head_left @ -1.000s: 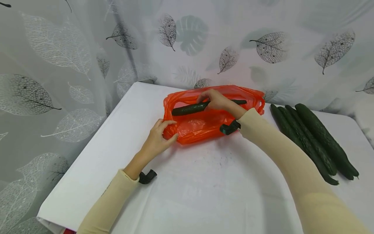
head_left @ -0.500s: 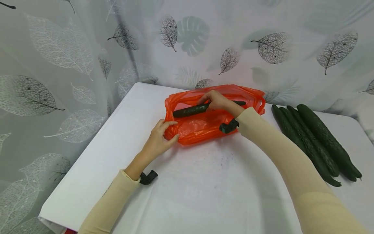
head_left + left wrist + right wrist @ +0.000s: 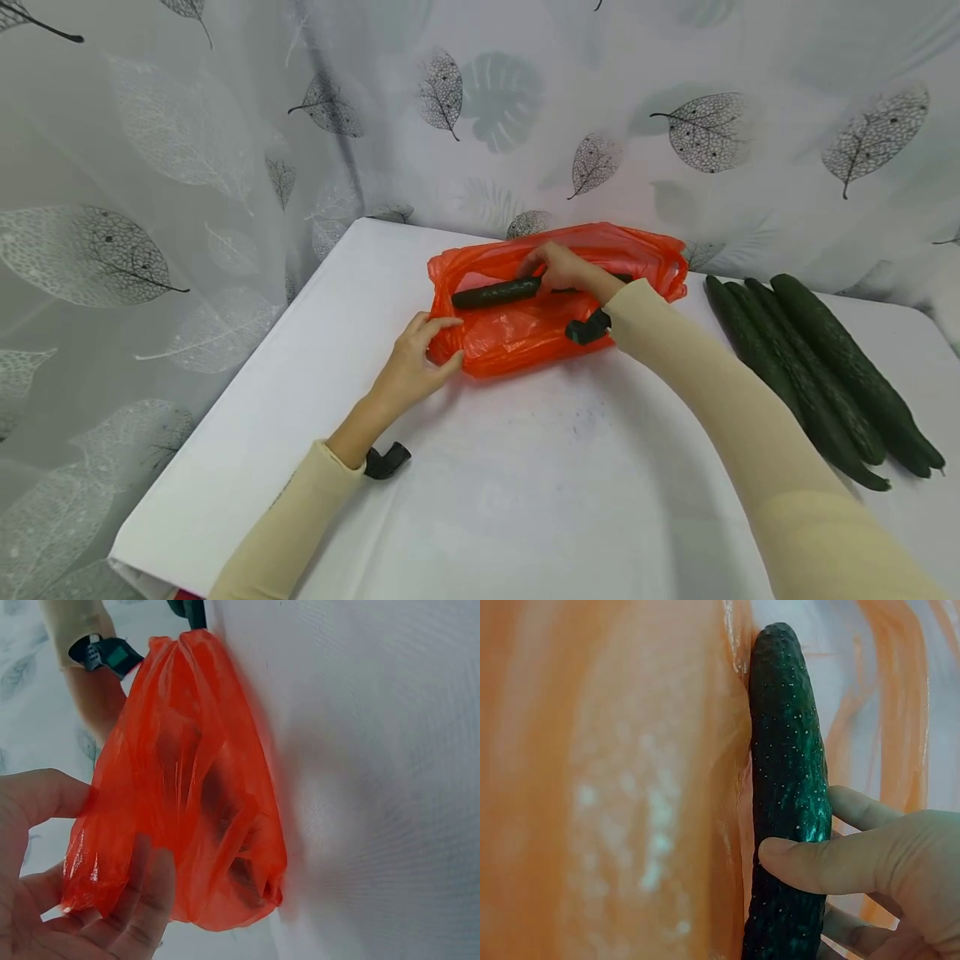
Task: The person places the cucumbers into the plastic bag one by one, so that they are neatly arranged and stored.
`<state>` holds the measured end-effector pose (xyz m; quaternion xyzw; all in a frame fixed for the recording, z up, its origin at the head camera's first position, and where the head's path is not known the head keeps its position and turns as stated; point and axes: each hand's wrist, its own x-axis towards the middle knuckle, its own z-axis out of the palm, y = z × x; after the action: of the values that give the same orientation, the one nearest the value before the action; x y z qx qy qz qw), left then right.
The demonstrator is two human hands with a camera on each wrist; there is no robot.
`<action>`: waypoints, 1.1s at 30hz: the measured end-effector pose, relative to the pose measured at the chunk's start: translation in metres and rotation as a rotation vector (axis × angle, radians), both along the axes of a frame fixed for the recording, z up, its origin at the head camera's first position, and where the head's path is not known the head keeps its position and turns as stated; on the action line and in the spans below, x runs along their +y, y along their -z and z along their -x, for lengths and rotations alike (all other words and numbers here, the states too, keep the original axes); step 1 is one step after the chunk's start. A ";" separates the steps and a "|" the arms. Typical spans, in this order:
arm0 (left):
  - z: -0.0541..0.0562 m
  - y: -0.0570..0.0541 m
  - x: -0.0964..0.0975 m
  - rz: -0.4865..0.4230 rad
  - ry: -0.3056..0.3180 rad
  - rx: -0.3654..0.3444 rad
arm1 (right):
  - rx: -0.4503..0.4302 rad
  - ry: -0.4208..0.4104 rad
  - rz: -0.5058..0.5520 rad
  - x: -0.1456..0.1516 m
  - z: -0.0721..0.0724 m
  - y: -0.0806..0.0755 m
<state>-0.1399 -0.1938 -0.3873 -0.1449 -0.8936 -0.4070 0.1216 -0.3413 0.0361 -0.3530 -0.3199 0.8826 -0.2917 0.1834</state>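
A red translucent plastic bag (image 3: 517,357) lies on its side on the white table, mouth spread toward me. My right hand (image 3: 564,268) reaches into it and grips a dark green cucumber (image 3: 480,295) about its middle. In the right wrist view, the thumb lies across the cucumber (image 3: 787,735) and the fingers come round from the other side. My left hand (image 3: 412,367) is at the bag's left end. The left wrist view has the end of the bag (image 3: 187,787) between thumb and fingers, some fingers tinted red through the plastic.
Several cucumbers (image 3: 817,375) lie side by side on the right of the white table (image 3: 510,500). A leaf-patterned curtain (image 3: 540,108) hangs behind the table and along its left edge. Black wrist-worn devices (image 3: 388,461) stick out from both sleeves.
The right hand and its cucumber have sunk slightly lower into the bag. The left hand keeps its place at the bag's end. The whole head view has shifted slightly.
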 end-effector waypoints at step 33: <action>-0.002 0.002 0.004 0.030 -0.008 0.008 | -0.016 0.023 0.044 0.005 -0.005 -0.001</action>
<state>-0.1379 -0.1900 -0.3888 -0.1448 -0.8998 -0.3923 0.1245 -0.3360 0.0411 -0.3524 -0.3115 0.8779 -0.3158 0.1801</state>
